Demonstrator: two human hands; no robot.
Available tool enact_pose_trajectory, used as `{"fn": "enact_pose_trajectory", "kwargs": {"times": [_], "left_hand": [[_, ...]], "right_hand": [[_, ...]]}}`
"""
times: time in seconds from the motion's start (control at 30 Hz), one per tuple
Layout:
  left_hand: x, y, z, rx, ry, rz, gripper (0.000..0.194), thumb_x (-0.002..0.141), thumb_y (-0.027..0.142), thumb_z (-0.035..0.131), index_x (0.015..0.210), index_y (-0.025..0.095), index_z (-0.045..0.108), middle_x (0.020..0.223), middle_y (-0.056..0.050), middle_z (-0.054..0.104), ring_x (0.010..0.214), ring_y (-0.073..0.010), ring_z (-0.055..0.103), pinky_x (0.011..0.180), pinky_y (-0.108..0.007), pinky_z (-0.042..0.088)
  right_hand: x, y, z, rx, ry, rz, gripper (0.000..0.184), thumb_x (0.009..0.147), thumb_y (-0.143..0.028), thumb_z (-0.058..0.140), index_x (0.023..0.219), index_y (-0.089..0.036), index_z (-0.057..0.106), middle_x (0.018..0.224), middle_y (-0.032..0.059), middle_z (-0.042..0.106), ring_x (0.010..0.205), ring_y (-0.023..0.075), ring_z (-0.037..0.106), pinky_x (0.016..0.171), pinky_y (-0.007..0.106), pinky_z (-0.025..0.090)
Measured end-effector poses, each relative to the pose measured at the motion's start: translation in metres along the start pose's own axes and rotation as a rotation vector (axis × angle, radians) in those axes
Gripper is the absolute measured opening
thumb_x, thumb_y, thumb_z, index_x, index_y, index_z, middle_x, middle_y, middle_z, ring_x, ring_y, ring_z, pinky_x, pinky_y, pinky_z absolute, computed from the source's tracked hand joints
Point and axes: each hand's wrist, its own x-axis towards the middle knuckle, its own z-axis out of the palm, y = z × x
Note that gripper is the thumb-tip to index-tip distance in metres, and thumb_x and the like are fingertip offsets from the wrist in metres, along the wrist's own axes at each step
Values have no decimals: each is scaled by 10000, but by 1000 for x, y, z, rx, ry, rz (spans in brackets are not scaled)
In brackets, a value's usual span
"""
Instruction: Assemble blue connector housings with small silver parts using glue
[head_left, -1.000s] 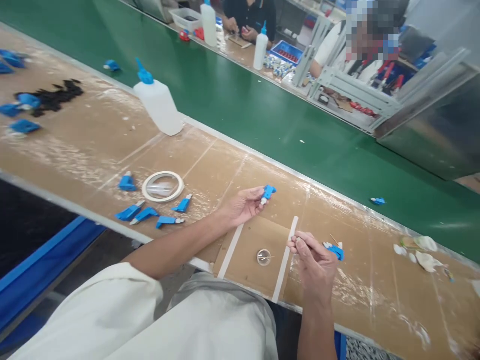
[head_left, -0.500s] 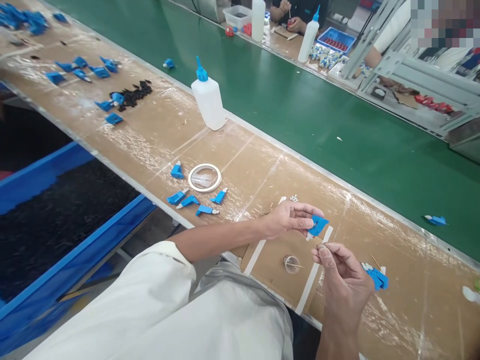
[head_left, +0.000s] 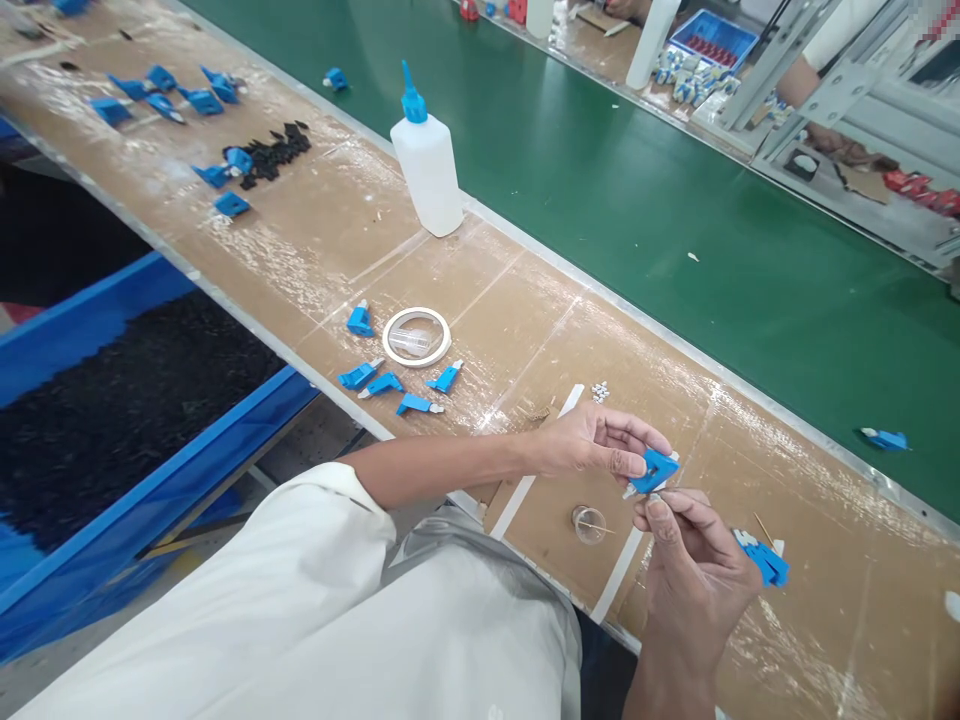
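Between thumb and fingers, my left hand (head_left: pixel 600 445) grips a blue plastic part (head_left: pixel 654 470) with a pale tip, held above the bench. My right hand (head_left: pixel 694 550) is pinched closed just below and beside that part, its fingertips very near it. Whatever sits in that pinch is too small to name. Under the hands, a small clear cup (head_left: pixel 589 525) with a thin stick in it stands on the board. Right of my right hand lies a small pile of blue parts (head_left: pixel 769 563). Tiny pale pieces (head_left: pixel 600 391) rest beyond my left hand.
A white squeeze bottle (head_left: pixel 431 175) stands at the edge of the green belt (head_left: pixel 570 170). Left of me lie a tape roll (head_left: pixel 417 337), several blue parts (head_left: pixel 382 385) and black pieces (head_left: pixel 274 155). Below the bench is a blue bin (head_left: pixel 150 400) of black pieces. Across the belt, people work.
The blue part in my left hand has turned, now showing an opening in it. My right fingertips have come closer to it. The whole view has shifted slightly.
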Motion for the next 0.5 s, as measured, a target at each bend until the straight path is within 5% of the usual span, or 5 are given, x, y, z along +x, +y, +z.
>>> {"fn": "enact_pose_trajectory", "kwargs": {"times": [0.5], "left_hand": [[-1, -10, -4, 129, 17, 131, 464, 659, 403, 919, 1026, 153, 786, 935, -90, 769, 856, -170, 721, 815, -275, 566]], "right_hand": [[-3, 7, -2, -169, 60, -97, 72, 790, -230, 826, 796, -203, 760, 763, 15, 657, 702, 161, 612, 610, 290, 484]]}}
